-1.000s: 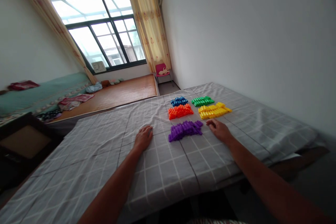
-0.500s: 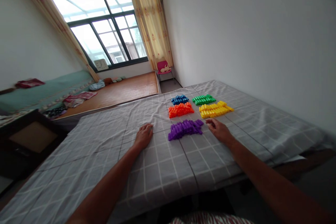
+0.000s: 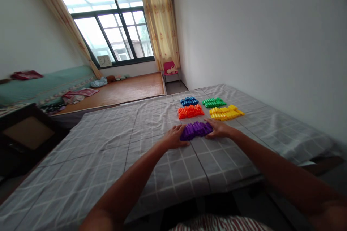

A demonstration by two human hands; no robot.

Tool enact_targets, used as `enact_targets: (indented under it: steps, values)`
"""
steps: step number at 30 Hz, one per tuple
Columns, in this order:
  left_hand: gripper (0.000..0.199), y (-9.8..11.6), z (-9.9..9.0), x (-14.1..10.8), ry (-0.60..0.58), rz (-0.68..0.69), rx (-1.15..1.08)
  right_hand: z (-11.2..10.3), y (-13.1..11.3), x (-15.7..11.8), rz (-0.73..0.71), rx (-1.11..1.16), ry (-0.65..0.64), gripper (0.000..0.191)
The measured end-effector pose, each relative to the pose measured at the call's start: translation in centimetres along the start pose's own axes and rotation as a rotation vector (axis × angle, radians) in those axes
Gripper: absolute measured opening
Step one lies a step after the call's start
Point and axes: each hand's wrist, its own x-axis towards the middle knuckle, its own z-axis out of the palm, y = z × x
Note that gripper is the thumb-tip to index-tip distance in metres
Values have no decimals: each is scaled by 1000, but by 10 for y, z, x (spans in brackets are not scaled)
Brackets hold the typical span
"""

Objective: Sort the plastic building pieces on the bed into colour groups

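A pile of small purple plastic pieces (image 3: 197, 130) lies on the grey checked cloth, roughly lined up in rows. My left hand (image 3: 175, 137) cups its left end, thumb on the near side and fingers on the far side, spread apart. Around the right end is my right hand (image 3: 219, 129), its thumb and fingers also apart and touching the pieces. Just beyond are an orange pile (image 3: 191, 111) and a yellow pile (image 3: 227, 113). Farther back sit a blue pile (image 3: 189, 101) and a green pile (image 3: 214, 103). The single pieces are too small to name.
The checked cloth (image 3: 108, 151) covers a wide surface in front of me, with a white wall (image 3: 257, 43) along the right. A dark cabinet (image 3: 27, 133) stands at left. Beyond are a brown mat (image 3: 130, 86), a pink chair (image 3: 169, 68) and a window.
Both hands have moved inward to the purple pile, from resting on either side of it. The pile looks narrower between them. The view has shifted slightly.
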Motion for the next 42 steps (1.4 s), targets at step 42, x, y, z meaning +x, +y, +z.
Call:
enact_targets:
  steps: [42]
  values:
    - [31, -177, -68, -102, 794, -602, -68, 54, -234, 164, -318, 976, -203, 59]
